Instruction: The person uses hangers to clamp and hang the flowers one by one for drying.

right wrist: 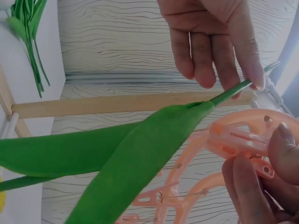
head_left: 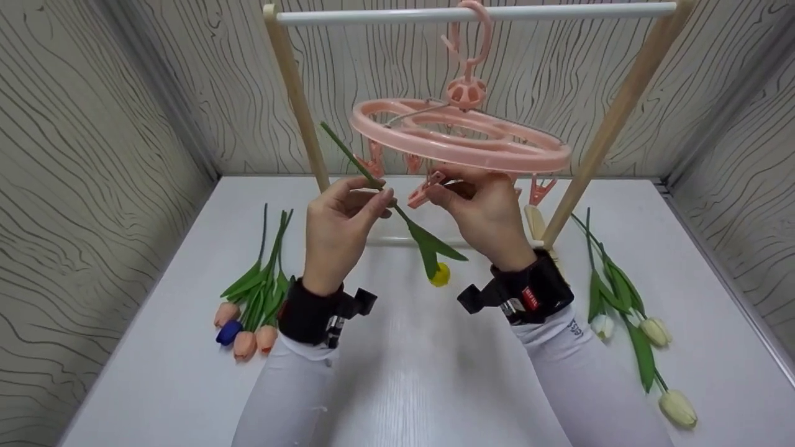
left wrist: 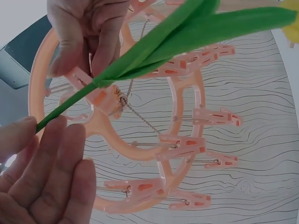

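My left hand [head_left: 338, 230] pinches the green stem of an artificial yellow tulip [head_left: 440, 274] between thumb and fingers. The flower hangs head down, its leaves [left wrist: 163, 44] spreading below the grip. Just right of the stem, my right hand [head_left: 487, 214] pinches a pink clothespin [head_left: 426, 191] that hangs from a round pink drying hanger [head_left: 459, 152]. In the right wrist view, thumb and fingers press the handle end of this clothespin [right wrist: 236, 142]. The stem passes close to the clothespin; whether they touch I cannot tell.
The hanger hooks over a white rod [head_left: 372, 15] on a wooden frame [head_left: 615, 124]. Other pink clothespins [head_left: 540, 189] dangle around its ring. Peach and blue tulips [head_left: 245, 345] lie at left on the white table [head_left: 397, 385]; white tulips [head_left: 677, 408] lie at right.
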The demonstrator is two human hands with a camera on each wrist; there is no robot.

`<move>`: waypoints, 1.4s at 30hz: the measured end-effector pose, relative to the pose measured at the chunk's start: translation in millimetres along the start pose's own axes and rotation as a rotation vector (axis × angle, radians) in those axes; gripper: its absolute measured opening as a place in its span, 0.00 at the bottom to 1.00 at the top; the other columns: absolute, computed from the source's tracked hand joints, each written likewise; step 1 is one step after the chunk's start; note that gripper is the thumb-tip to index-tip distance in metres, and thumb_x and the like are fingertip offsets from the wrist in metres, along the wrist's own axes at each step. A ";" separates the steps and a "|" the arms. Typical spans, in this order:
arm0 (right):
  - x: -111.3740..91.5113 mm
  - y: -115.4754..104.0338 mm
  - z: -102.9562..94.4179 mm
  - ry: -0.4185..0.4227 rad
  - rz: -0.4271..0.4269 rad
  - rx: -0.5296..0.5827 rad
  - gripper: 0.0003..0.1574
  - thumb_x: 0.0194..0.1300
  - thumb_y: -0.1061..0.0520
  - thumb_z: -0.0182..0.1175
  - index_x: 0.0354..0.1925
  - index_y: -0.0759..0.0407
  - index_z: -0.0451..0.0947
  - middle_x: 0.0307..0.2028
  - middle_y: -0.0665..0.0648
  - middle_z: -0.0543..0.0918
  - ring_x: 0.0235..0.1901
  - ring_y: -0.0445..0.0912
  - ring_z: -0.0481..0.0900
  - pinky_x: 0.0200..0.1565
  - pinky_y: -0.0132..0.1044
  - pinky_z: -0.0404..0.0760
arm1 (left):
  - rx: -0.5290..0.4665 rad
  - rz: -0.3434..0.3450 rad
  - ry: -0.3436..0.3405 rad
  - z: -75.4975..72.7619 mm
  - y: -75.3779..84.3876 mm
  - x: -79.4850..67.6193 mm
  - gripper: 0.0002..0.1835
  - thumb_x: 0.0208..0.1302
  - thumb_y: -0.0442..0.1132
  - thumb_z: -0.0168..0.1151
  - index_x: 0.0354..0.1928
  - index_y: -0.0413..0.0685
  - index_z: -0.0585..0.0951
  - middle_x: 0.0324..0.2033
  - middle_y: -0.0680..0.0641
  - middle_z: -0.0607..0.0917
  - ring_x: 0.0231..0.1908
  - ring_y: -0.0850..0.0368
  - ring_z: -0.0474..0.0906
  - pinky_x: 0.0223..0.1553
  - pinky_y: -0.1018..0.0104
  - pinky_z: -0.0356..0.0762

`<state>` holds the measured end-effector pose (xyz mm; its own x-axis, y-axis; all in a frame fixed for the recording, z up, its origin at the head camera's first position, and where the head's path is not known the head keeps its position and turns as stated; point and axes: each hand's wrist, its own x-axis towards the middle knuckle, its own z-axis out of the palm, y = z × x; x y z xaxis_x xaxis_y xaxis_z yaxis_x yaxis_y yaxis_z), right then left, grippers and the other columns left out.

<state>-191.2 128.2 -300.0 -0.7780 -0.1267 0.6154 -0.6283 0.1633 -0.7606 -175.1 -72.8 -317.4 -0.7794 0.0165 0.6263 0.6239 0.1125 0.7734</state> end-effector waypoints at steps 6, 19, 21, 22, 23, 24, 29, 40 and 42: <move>-4.3 7.3 -6.1 0.001 0.097 0.183 0.14 0.61 0.65 0.68 0.46 0.65 0.85 0.39 0.62 0.85 0.40 0.54 0.86 0.44 0.43 0.84 | 0.028 0.005 -0.005 -1.2 3.1 5.0 0.11 0.64 0.36 0.69 0.44 0.36 0.83 0.33 0.47 0.89 0.29 0.56 0.85 0.38 0.61 0.84; -8.1 7.5 -12.4 -0.054 0.161 0.238 0.13 0.65 0.65 0.63 0.49 0.65 0.85 0.41 0.65 0.84 0.41 0.55 0.85 0.45 0.45 0.84 | 0.020 0.056 -0.031 5.0 16.1 16.7 0.10 0.64 0.34 0.68 0.43 0.35 0.82 0.32 0.47 0.88 0.29 0.58 0.85 0.36 0.62 0.84; -8.7 8.1 -12.1 -0.050 0.167 0.223 0.13 0.65 0.65 0.63 0.49 0.65 0.85 0.41 0.64 0.84 0.41 0.55 0.85 0.44 0.44 0.84 | 0.022 0.057 -0.033 5.8 17.3 17.3 0.10 0.64 0.34 0.68 0.43 0.34 0.82 0.32 0.46 0.88 0.29 0.58 0.85 0.36 0.62 0.84; -9.0 8.3 -11.8 -0.048 0.173 0.225 0.14 0.64 0.65 0.64 0.49 0.66 0.84 0.41 0.64 0.85 0.40 0.54 0.85 0.44 0.44 0.84 | 0.022 0.057 -0.033 6.0 17.4 17.4 0.10 0.64 0.34 0.68 0.43 0.34 0.82 0.32 0.46 0.88 0.29 0.58 0.85 0.36 0.62 0.84; -9.3 8.9 -11.5 -0.048 0.177 0.225 0.14 0.64 0.65 0.64 0.49 0.66 0.84 0.40 0.63 0.85 0.40 0.54 0.85 0.44 0.44 0.84 | 0.024 0.057 -0.033 6.1 17.3 17.4 0.10 0.64 0.34 0.68 0.43 0.34 0.82 0.32 0.46 0.88 0.29 0.58 0.85 0.35 0.62 0.84; -9.6 9.8 -11.4 -0.051 0.179 0.223 0.14 0.64 0.65 0.64 0.49 0.66 0.84 0.40 0.63 0.85 0.40 0.54 0.85 0.44 0.44 0.84 | 0.024 0.057 -0.033 6.1 17.0 17.4 0.10 0.64 0.34 0.68 0.43 0.34 0.82 0.32 0.46 0.88 0.29 0.58 0.85 0.35 0.62 0.84; -9.8 12.0 -11.5 -0.089 0.149 0.229 0.16 0.66 0.64 0.63 0.51 0.64 0.83 0.41 0.63 0.85 0.42 0.55 0.85 0.46 0.45 0.83 | 0.016 0.047 -0.027 7.1 15.6 18.1 0.10 0.63 0.33 0.68 0.43 0.35 0.82 0.32 0.46 0.88 0.28 0.58 0.85 0.35 0.62 0.84; -9.8 10.0 -11.9 -0.116 0.141 0.294 0.16 0.66 0.65 0.62 0.52 0.64 0.83 0.41 0.65 0.85 0.43 0.58 0.86 0.50 0.47 0.81 | -0.055 0.071 -0.021 14.5 17.5 21.1 0.12 0.63 0.34 0.69 0.44 0.33 0.82 0.33 0.46 0.88 0.30 0.51 0.86 0.33 0.60 0.84; -10.0 10.2 -11.8 -0.132 0.122 0.304 0.16 0.67 0.65 0.61 0.53 0.63 0.82 0.40 0.66 0.86 0.43 0.59 0.85 0.51 0.48 0.81 | -0.053 0.076 -0.024 15.2 18.2 22.0 0.12 0.63 0.35 0.68 0.45 0.34 0.82 0.33 0.47 0.88 0.30 0.54 0.85 0.33 0.59 0.84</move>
<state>-189.9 142.7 -311.5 -0.8284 -0.2533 0.4995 -0.4880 -0.1113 -0.8657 -181.8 -55.3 -291.1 -0.7307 0.0465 0.6812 0.6827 0.0571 0.7284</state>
